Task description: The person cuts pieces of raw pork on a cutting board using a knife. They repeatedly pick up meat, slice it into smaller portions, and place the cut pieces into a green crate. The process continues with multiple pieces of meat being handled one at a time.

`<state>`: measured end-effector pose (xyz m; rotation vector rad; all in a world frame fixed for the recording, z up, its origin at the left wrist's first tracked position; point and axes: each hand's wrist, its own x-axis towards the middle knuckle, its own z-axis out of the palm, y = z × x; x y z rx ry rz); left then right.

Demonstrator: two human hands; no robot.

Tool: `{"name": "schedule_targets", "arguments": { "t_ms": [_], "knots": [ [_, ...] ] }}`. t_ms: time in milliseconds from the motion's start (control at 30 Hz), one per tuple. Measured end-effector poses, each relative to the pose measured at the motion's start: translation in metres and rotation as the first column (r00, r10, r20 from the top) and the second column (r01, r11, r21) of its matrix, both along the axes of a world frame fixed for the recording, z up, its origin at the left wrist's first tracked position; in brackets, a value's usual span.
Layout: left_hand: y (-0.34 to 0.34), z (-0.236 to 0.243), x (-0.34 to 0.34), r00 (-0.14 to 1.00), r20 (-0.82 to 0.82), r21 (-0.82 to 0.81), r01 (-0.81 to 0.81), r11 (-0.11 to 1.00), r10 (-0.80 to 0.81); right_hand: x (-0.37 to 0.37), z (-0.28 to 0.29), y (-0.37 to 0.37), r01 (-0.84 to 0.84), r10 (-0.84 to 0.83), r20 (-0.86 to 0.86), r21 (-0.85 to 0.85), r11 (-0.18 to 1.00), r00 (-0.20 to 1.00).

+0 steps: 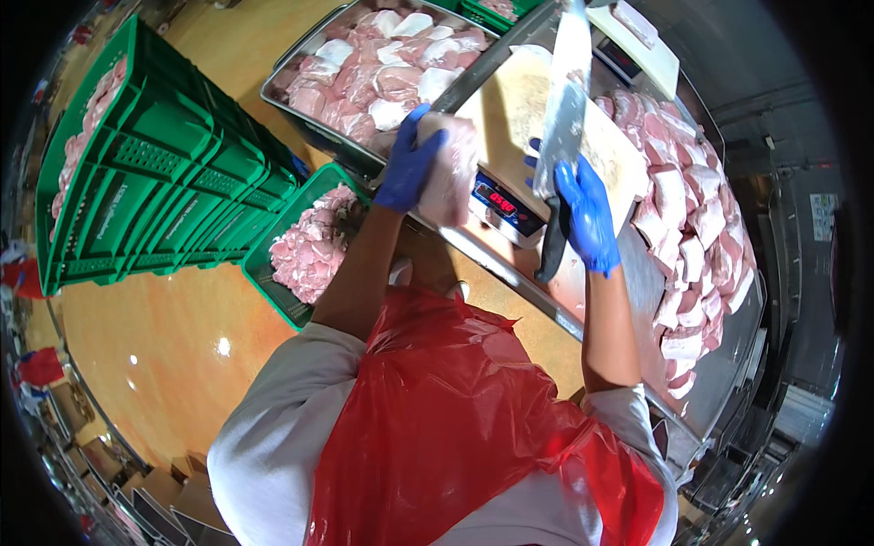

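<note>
My left hand [410, 168], in a blue glove, is closed around a thick slab of pale pink meat [450, 168]. It holds the slab up at the table's near edge, between the metal tub and the cutting board. In my right hand [584, 209], also gloved, is a large knife [563, 127]. Its broad blade points away from me above the board, and the black handle slants down toward the table edge. Below the blade lies a stained, cream-coloured cutting board [510, 100]. A scale [503, 202] with a lit red display shows at the board's near side.
Meat pieces [692, 218] are heaped along the metal table's right side. A metal tub [273, 91] full of cuts stands at the back left. Stacked green crates [173, 155] and a lower green crate [282, 305] of trimmings stand left. Another scale [642, 50] bears meat at the far right.
</note>
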<state>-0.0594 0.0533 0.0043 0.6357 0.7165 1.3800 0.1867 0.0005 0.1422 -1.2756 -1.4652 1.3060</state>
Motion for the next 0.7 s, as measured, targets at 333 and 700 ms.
{"name": "schedule_targets", "arguments": {
  "t_ms": [333,700],
  "knots": [
    [-0.091,-0.114,-0.059,0.982,-0.186,-0.441,-0.095,0.892,0.013,0.058,-0.050,-0.090,0.188,-0.208,-0.092,-0.191,0.963,0.974],
    [0.206,0.089,-0.237,0.629,-0.482,0.140,-0.632,0.762,0.611,0.131,-0.015,-0.162,0.632,-0.634,-0.176,-0.074,0.771,0.753]
  ]
}}
